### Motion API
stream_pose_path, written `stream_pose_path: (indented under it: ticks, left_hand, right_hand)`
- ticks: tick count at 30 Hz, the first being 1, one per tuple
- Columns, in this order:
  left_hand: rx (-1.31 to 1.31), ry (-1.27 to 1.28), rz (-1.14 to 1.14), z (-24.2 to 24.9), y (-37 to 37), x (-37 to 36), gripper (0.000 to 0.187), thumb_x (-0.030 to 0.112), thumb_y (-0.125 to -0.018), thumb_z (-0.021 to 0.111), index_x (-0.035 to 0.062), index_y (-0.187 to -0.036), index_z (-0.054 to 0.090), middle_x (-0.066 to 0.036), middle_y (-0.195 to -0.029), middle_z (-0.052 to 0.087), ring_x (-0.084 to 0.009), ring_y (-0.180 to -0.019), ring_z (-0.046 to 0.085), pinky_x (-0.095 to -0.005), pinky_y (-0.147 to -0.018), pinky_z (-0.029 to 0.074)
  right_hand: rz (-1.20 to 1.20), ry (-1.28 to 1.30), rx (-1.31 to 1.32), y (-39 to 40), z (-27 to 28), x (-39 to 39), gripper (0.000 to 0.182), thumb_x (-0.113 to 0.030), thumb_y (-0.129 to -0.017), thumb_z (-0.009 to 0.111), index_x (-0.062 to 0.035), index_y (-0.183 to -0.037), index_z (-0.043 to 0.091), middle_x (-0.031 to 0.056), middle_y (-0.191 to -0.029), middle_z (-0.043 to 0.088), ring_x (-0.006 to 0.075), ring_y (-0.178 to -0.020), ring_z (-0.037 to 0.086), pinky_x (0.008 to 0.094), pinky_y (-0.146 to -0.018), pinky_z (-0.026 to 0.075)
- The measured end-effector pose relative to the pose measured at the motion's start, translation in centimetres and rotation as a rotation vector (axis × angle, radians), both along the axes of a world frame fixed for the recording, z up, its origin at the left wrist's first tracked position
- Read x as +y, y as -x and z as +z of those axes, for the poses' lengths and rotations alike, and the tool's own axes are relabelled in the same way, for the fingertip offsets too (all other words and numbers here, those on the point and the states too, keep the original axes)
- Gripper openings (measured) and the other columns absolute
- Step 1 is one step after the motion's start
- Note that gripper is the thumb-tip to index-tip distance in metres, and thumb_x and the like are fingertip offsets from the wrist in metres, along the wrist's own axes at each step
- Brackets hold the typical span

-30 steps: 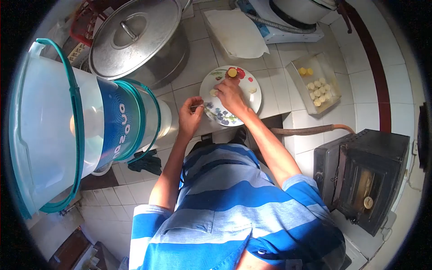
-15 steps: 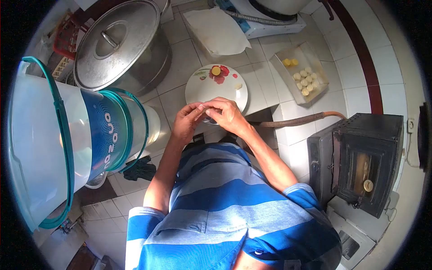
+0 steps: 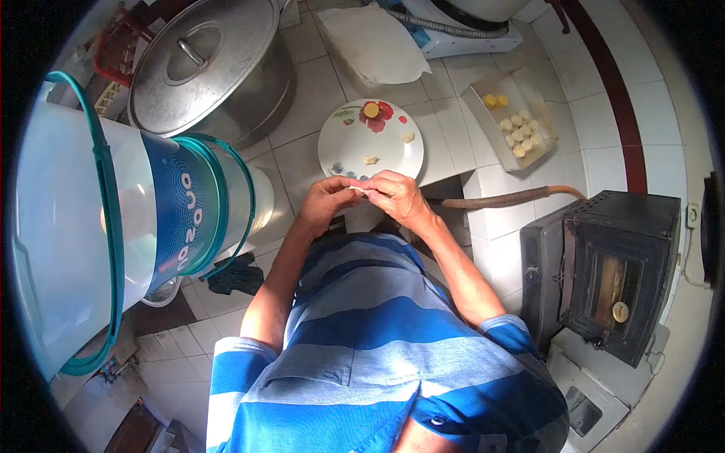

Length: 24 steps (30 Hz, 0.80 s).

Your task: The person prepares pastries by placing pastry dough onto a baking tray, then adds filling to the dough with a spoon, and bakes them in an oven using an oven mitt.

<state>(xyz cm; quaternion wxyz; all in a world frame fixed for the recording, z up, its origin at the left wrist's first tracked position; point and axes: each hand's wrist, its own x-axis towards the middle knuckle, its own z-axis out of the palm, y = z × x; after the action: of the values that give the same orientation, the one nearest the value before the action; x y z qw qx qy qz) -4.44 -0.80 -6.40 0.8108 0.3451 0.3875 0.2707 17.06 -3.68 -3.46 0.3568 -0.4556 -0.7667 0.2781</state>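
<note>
My left hand [image 3: 326,205] and my right hand [image 3: 402,201] meet just in front of the plate's near edge, fingertips closed together. Pinched between them is a small pale piece [image 3: 358,189] that looks like dough, mostly covered by the fingers. Beyond my hands lies a white plate [image 3: 343,143] with printed flowers. A round yellow piece [image 3: 371,109] sits on its far side, a pale lump [image 3: 408,137] toward the right, and a small pale scrap [image 3: 370,160] nearer to me.
A rectangular container [image 3: 489,134] at the right holds several pale balls [image 3: 521,130] and yellow pieces [image 3: 495,100]. To the left stand a large lidded pot [image 3: 200,68] and clear buckets [image 3: 83,219]. A covered box [image 3: 374,41] is behind; a black oven [image 3: 619,264] stands right.
Both hands have drawn slightly toward my body, off the plate. The small pale scrap on the plate's near part now shows, and the view has shifted a little.
</note>
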Motion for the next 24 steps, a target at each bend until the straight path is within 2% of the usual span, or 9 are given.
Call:
stream_pose_path:
  ticks: [8, 10, 12, 14, 18, 20, 21, 23, 24]
  left_hand:
    - [-0.044, 0.107, 0.129, 0.4, 0.4, 0.0, 0.017, 0.007, -0.094, 0.069, -0.0003, -0.108, 0.072, -0.005, -0.098, 0.073, -0.0134, -0.088, 0.068, -0.0274, -0.085, 0.055]
    - [0.017, 0.025, 0.160, 0.5, 0.5, 0.3, 0.017, 0.008, -0.094, 0.069, -0.0021, -0.108, 0.072, -0.005, -0.098, 0.073, -0.0136, -0.088, 0.068, -0.0274, -0.084, 0.054]
    - [0.078, -0.055, 0.189, 0.9, 0.4, 0.9, 0.018, 0.008, -0.094, 0.069, -0.0040, -0.107, 0.071, -0.005, -0.097, 0.072, -0.0139, -0.087, 0.068, -0.0274, -0.083, 0.054]
    - [0.291, -0.325, 0.232, 1.6, -0.2, 2.0, 0.018, 0.009, -0.093, 0.068, -0.0032, -0.106, 0.071, -0.007, -0.093, 0.073, -0.0172, -0.084, 0.069, -0.0280, -0.082, 0.053]
    - [0.531, -0.616, 0.204, 0.4, -0.7, 4.8, 0.021, 0.008, -0.089, 0.069, 0.0018, -0.109, 0.071, -0.010, -0.089, 0.072, -0.0255, -0.089, 0.070, -0.0350, -0.084, 0.054]
    - [0.934, -1.056, 0.073, -2.0, -0.6, 5.7, 0.028, 0.010, -0.084, 0.072, 0.0077, -0.112, 0.071, -0.016, -0.108, 0.070, -0.0365, -0.109, 0.064, -0.0443, -0.094, 0.052]
    - [0.934, -1.056, 0.072, -1.8, -0.8, 5.6, 0.028, 0.010, -0.084, 0.072, 0.0077, -0.112, 0.071, -0.016, -0.108, 0.070, -0.0365, -0.109, 0.064, -0.0443, -0.094, 0.052]
    - [1.050, -1.325, 0.187, -0.6, -1.5, 4.8, 0.038, 0.013, -0.081, 0.075, 0.0089, -0.119, 0.068, -0.018, -0.135, 0.057, -0.0442, -0.129, 0.049, -0.0543, -0.104, 0.044]
    - [1.049, -1.324, 0.181, -0.2, -1.8, 4.2, 0.038, 0.013, -0.081, 0.075, 0.0089, -0.119, 0.068, -0.018, -0.135, 0.057, -0.0442, -0.129, 0.049, -0.0543, -0.104, 0.044]
  right_hand:
    - [-0.260, -0.042, -0.054, -1.1, -2.6, 2.6, 0.014, -0.008, -0.089, 0.068, -0.0026, -0.101, 0.072, 0.0126, -0.089, 0.069, 0.0291, -0.079, 0.069, 0.0365, -0.070, 0.055]
    - [-0.400, 0.286, 0.090, -0.8, -2.6, 3.4, 0.013, -0.010, -0.087, 0.068, -0.0030, -0.098, 0.069, 0.0147, -0.090, 0.068, 0.0345, -0.085, 0.068, 0.0433, -0.072, 0.054]
    - [-0.351, 0.206, 0.017, -0.9, -3.5, 4.1, 0.012, -0.011, -0.086, 0.069, -0.0040, -0.096, 0.069, 0.0140, -0.091, 0.068, 0.0342, -0.087, 0.067, 0.0441, -0.074, 0.054]
    - [-0.272, -0.015, -0.122, -0.8, -4.0, 4.2, 0.010, -0.010, -0.086, 0.069, -0.0041, -0.093, 0.068, 0.0136, -0.093, 0.066, 0.0340, -0.091, 0.066, 0.0450, -0.078, 0.053]
    - [-0.259, -0.117, -0.204, -0.9, -5.8, 4.4, 0.014, -0.008, -0.085, 0.072, -0.0022, -0.097, 0.071, 0.0114, -0.093, 0.067, 0.0317, -0.087, 0.067, 0.0408, -0.076, 0.054]
    - [-0.252, -0.079, -0.186, -1.0, -5.7, 4.1, 0.020, -0.008, -0.085, 0.071, -0.0027, -0.104, 0.072, 0.0140, -0.099, 0.067, 0.0332, -0.088, 0.067, 0.0422, -0.079, 0.054]
    - [-0.253, -0.077, -0.187, -1.0, -5.1, 3.9, 0.020, -0.008, -0.085, 0.071, -0.0027, -0.104, 0.072, 0.0140, -0.099, 0.067, 0.0332, -0.088, 0.067, 0.0422, -0.079, 0.054]
    - [-0.321, -0.010, -0.047, -0.9, -3.4, 3.0, 0.028, -0.008, -0.084, 0.068, -0.0063, -0.111, 0.071, 0.0153, -0.108, 0.064, 0.0359, -0.098, 0.063, 0.0430, -0.086, 0.052]
    - [-0.325, -0.006, -0.047, -1.2, -3.1, 2.6, 0.028, -0.008, -0.084, 0.068, -0.0063, -0.111, 0.071, 0.0153, -0.108, 0.064, 0.0359, -0.098, 0.063, 0.0430, -0.086, 0.052]
